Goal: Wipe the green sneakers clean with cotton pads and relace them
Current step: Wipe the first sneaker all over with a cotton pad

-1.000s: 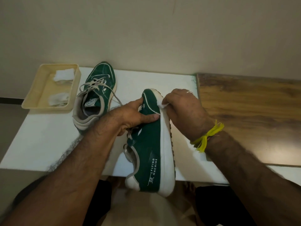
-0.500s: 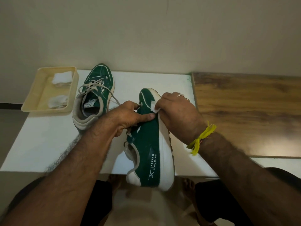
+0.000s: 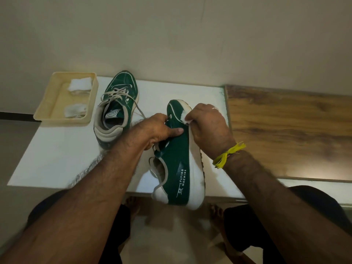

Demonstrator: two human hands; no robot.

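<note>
- On the white table point(image 3: 57, 159), near its front edge, you've got one green sneaker point(image 3: 177, 159) tipped on its side, sole facing right, so the white midsole is turned up toward you for wiping.
- Your left hand point(image 3: 158, 130) grips the upper around the lace area, thumb laid flat on the green side panel. That braces the shoe vs. the rubbing pressure.
- Your right hand point(image 3: 207, 128) has fingers curled, pinching a small cotton pad point(image 3: 184, 117) and pressing it on the white rim near the toe. Pad is mostly hidden under the fingers, only a white corner shows.
- Judging by pad position, you're working the toe end of the midsole; the rest of the white strip toward the heel looks like it's yet to be covered, though can't tell how clean it is.
- Second sneaker point(image 3: 118, 109) stands upright at the back left, laces point(image 3: 118, 94) threaded but loose and trailing toward your left hand. It's parked out of the way, w/ room to work.
- Beige tray point(image 3: 45, 111) sits just beside it at the table's left edge, holding spare pads point(image 3: 80, 84), within easy reach for a swap.
- Held shoe's eyelets seem unlaced, so relacing probably comes after wiping.
- Wooden board point(image 3: 285, 130) lies to the right, unused.
</note>
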